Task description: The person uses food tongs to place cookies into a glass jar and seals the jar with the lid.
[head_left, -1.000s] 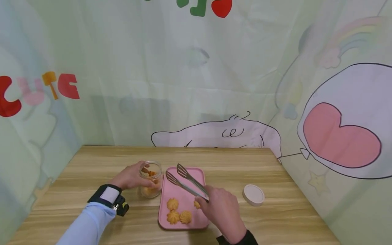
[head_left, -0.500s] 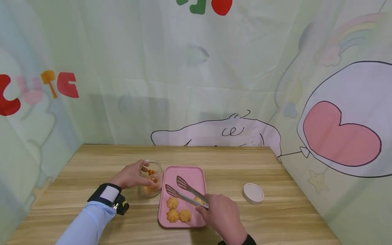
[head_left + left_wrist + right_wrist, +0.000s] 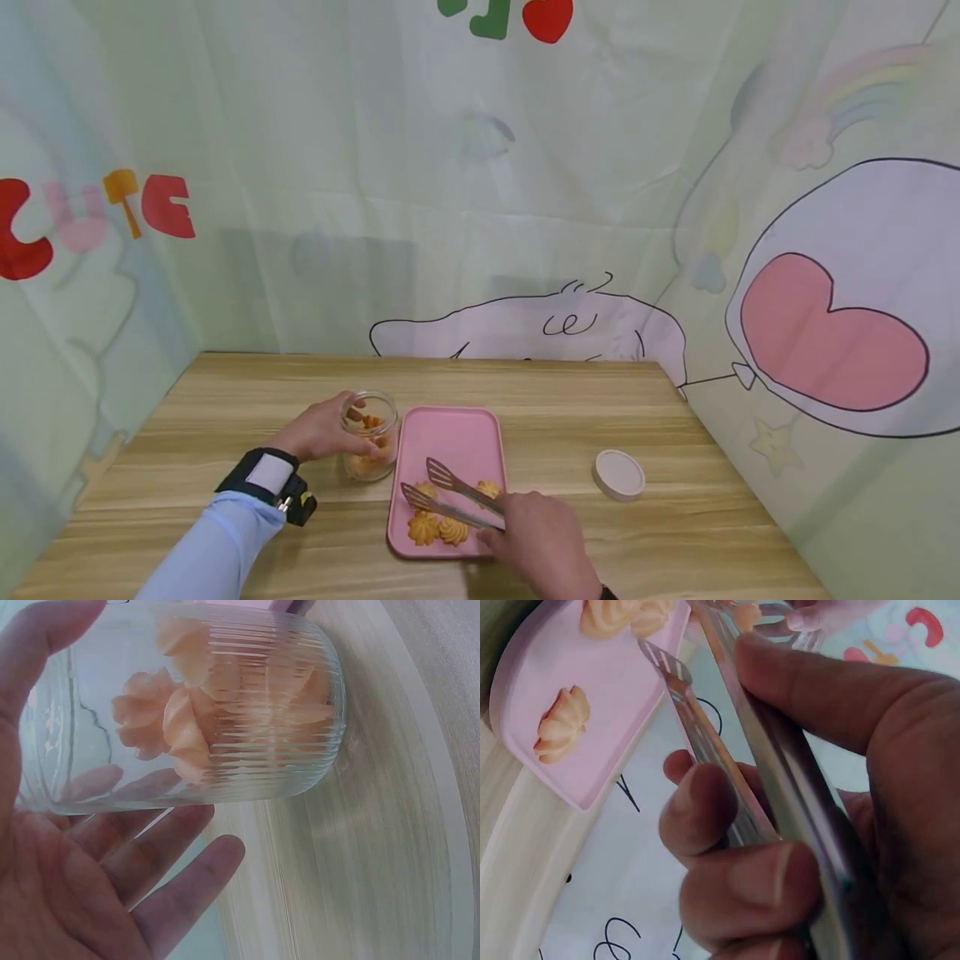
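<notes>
My left hand (image 3: 326, 430) grips an open glass jar (image 3: 307, 776), thumb on one side and fingers on the other. Several swirl-shaped cookies (image 3: 187, 727) lie inside the jar. My right hand (image 3: 543, 537) holds metal tongs (image 3: 471, 492) with slotted tips, their two arms spread apart and nothing between them. The tips hang over the near half of a pink tray (image 3: 452, 433), overlapping the cookies there. A group of piped cookies (image 3: 423, 528) sits at the tray's near left; a single cookie (image 3: 490, 488) lies by its right edge, partly behind the tongs.
A round white lid (image 3: 619, 474) lies on the wooden table (image 3: 570, 417), right of the tray. The jar stands close to the tray's left side. A printed cloth backdrop (image 3: 315, 208) rises behind the table and along both sides.
My right hand has brought the tongs down and toward me, from the far part of the tray to over the near cookies. The left hand and jar have stayed put.
</notes>
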`<state>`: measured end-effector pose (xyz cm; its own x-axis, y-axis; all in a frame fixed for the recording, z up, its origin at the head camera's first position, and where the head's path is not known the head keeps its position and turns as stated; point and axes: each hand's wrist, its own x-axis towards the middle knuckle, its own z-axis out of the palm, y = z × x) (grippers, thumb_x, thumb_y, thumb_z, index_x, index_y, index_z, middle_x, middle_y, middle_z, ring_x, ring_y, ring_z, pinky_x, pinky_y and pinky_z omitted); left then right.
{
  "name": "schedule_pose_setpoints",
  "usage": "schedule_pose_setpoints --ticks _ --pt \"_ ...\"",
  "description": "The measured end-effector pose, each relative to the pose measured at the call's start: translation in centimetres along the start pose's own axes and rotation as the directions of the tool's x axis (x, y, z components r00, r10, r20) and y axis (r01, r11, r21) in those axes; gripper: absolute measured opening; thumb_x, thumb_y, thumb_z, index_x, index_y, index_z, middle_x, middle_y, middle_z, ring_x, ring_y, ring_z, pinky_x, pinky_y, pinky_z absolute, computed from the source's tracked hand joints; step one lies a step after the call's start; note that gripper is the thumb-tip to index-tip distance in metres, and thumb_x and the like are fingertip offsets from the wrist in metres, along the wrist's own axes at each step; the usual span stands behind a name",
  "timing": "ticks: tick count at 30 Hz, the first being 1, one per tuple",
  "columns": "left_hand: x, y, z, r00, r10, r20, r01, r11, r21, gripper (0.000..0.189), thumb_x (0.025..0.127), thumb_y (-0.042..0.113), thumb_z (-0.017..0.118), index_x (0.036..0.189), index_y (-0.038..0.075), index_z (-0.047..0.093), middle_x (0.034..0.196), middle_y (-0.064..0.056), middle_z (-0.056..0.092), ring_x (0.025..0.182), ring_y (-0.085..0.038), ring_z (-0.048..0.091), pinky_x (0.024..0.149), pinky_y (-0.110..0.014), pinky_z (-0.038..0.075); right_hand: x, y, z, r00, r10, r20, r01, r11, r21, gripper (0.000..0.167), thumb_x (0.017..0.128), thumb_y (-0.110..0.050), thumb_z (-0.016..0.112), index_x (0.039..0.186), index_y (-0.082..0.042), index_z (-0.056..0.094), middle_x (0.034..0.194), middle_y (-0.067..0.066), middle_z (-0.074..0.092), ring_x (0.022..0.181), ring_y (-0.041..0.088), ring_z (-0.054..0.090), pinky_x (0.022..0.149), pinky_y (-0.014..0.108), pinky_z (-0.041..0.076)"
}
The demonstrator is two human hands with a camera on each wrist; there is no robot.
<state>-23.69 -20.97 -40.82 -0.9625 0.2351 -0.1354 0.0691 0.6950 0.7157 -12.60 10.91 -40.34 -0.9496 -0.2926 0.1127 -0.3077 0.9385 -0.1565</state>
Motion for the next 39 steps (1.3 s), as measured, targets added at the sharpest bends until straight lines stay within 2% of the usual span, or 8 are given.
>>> schedule_pose_setpoints --ticks 5,10,21,33,39 --pt "0.1 0.1 0.0 1.0 -0.002 0.002 0.002 1.0 0.001 0.099 0.079 0.036 0.095 0.151 -0.008 0.043 0.14 -0.029 0.059 0.126 -0.046 0.059 0.105 -0.062 0.05 0.5 -0.5 1.0 0.996 0.062 -0.07 -0.064 0.998 -0.028 0.028 0.084 -0.036 0.087 0.082 -0.016 0.068 0.063 -0.003 0.056 0.055 0.015 0.052 0.047 0.037 0.042" --pt "0.1 0.1 0.1 1.0 -0.005 0.0 0.005 1.0 -0.001 0.098 0.079 0.036 0.096 0.15 -0.008 0.044 0.141 -0.029 0.059 0.127 -0.046 0.058 0.105 -0.062 0.05 1.0 -0.7 1.8 0.99 0.121 -0.076 -0.125 0.991 -0.054 0.033 0.084 -0.039 0.088 0.089 -0.012 0.071 0.064 0.001 0.057 0.056 0.019 0.055 0.048 0.039 0.045" --pt "0.2 0.1 0.1 1.0 0.0 -0.005 0.0 1.0 -0.006 0.097 0.078 0.035 0.096 0.149 -0.007 0.045 0.14 -0.028 0.059 0.126 -0.046 0.059 0.104 -0.062 0.051 0.5 -0.6 1.6 0.991 0.093 -0.091 -0.1 0.991 -0.084 0.038 0.084 -0.042 0.088 0.079 -0.014 0.062 0.061 -0.001 0.051 0.052 0.016 0.048 0.046 0.037 0.042" --pt "0.0 0.0 0.1 1.0 -0.013 -0.005 0.013 1.0 -0.013 0.096 0.079 0.035 0.095 0.149 -0.006 0.045 0.14 -0.027 0.06 0.126 -0.045 0.059 0.104 -0.062 0.051 0.2 -0.6 1.5 0.994 0.085 -0.069 -0.09 0.993 -0.072 0.037 0.086 -0.041 0.086 0.082 -0.013 0.062 0.062 -0.001 0.051 0.053 0.018 0.051 0.046 0.038 0.045" --pt "-0.1 -0.1 0.1 1.0 -0.017 -0.006 0.017 1.0 -0.009 0.096 0.079 0.036 0.095 0.149 -0.006 0.045 0.139 -0.027 0.06 0.126 -0.045 0.059 0.105 -0.063 0.05 -0.1 -0.6 1.7 0.993 0.076 -0.087 -0.082 0.994 -0.067 0.038 0.085 -0.04 0.087 0.079 -0.015 0.059 0.062 -0.001 0.051 0.053 0.02 0.052 0.047 0.039 0.044"
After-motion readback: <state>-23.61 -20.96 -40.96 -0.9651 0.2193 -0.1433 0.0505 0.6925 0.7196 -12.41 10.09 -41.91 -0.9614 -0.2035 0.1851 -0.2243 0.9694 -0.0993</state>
